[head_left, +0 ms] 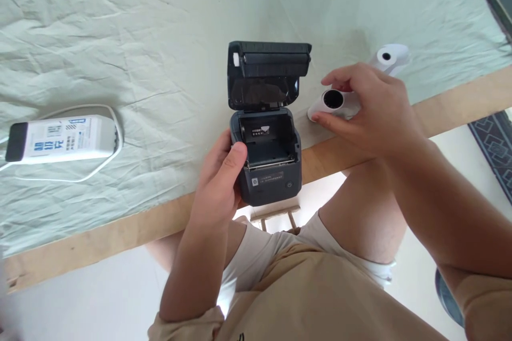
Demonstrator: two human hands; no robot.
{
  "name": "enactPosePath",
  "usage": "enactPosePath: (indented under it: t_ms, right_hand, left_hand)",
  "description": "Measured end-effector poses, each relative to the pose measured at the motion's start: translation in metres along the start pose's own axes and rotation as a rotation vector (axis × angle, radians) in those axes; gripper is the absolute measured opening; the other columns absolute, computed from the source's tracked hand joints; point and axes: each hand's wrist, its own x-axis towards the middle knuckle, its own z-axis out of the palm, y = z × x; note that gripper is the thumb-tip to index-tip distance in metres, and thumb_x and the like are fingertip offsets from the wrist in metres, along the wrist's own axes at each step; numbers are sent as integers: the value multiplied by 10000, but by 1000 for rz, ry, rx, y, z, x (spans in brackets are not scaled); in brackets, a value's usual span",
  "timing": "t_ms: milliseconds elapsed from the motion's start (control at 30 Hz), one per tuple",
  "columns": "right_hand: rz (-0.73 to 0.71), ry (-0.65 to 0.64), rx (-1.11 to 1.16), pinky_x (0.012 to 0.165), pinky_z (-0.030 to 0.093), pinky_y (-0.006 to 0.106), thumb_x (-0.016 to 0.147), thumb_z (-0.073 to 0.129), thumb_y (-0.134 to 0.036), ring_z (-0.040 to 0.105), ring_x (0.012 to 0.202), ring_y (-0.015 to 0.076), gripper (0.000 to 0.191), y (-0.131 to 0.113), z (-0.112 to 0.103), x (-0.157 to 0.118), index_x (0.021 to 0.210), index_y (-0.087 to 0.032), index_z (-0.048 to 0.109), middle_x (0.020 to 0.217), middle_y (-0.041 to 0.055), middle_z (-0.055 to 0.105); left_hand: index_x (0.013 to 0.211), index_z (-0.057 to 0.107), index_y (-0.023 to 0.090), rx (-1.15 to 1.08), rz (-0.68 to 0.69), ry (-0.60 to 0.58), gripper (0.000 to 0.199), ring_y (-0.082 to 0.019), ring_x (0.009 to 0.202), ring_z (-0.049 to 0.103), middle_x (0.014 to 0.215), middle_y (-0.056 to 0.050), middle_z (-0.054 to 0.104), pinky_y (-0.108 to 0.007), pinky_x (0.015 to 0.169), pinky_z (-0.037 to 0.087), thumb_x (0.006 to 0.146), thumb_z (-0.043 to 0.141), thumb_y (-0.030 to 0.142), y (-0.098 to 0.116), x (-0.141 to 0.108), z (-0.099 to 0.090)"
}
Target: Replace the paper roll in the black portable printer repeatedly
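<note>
My left hand (220, 176) grips a dark label printer (272, 186) by its left side, thumb on the rim. The printer's lid (266, 74) stands open, and its inner bay holds no roll. A white paper roll (324, 109) with a wide black core lies near the table edge, right of the printer. Around it are the thumb and fingers of my right hand (372, 106), the thumb against its lower side. The palm hides part of this roll. Just beyond my right hand is a second white roll (386, 57) with a small dark core hole and a loose paper end.
A white box-shaped device (72, 138) with a black end and a white cable (94, 176) lies at the left. Pale wrinkled cloth (168, 64) covers the table, whose wooden edge (152, 226) runs in front of me. A dark object (500, 8) sits far right.
</note>
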Motion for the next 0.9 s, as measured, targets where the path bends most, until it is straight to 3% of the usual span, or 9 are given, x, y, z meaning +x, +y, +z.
enactPosePath:
  t_ms: [267,433,567,667,900]
  right_hand:
    - [79,44,28,852,654,460,892,661,-185,745,1003,256,368,-25,7,-14,1226,-334,709,1199,72,746]
    - [95,103,99,868,662,441,893,744,-265,733,979,248,404,-24,16,-22,1293,-315,716,1056,48,719]
    - [181,134,251,764,643,368,873,737,-233,732,824,182,588,-16,27,-29,1436,-346,607,1143,19,738]
    - [204,196,331,718,625,354,891,740,-279,729,754,165,580,-9,36,-34,1447,-354,593,1164,13,764]
    - [220,270,345,763,667,404,903,784,-364,807,962,246,487,-13,35,-33,1368,-333,641,1168,42,821]
  left_hand:
    - [1202,789,233,-49,-56,-31,354,-333,1142,841,1161,-65,858,-403,853,744,992,798,518,2,-1,2]
    - [1155,794,224,-56,-46,-7,302,-334,1174,834,1158,-64,862,-403,889,744,981,818,470,1,-1,4]
    - [1106,796,226,-86,-48,-7,243,-323,1175,834,1132,-49,866,-393,903,741,977,825,430,2,0,4]
    - [1081,784,228,-77,-61,-18,274,-332,1174,831,1112,-54,866,-401,884,744,970,830,474,3,1,4]
    - [1179,763,219,-43,-68,-47,386,-363,1194,821,1172,-96,856,-428,871,739,936,860,503,4,1,4]
